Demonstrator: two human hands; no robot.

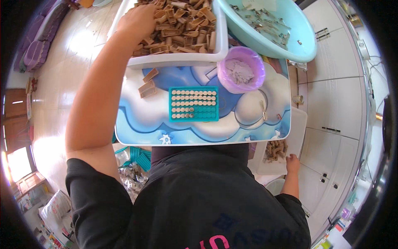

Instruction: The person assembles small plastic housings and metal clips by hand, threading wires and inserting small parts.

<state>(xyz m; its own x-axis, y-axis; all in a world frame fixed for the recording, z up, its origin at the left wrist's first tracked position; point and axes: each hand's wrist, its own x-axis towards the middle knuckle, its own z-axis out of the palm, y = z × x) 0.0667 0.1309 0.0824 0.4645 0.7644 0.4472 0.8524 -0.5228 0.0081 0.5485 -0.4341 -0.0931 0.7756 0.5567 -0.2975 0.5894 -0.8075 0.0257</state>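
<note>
Brown pieces (pixel 182 31), long axes jumbled, flank the left hand (pixel 138 20).

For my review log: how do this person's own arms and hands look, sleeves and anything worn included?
The left hand and right hand show no gloves, and I see no watch or bracelet. Both forearms are uncovered below plain black sleeves, part of a black top with pink and dark lettering.
</note>
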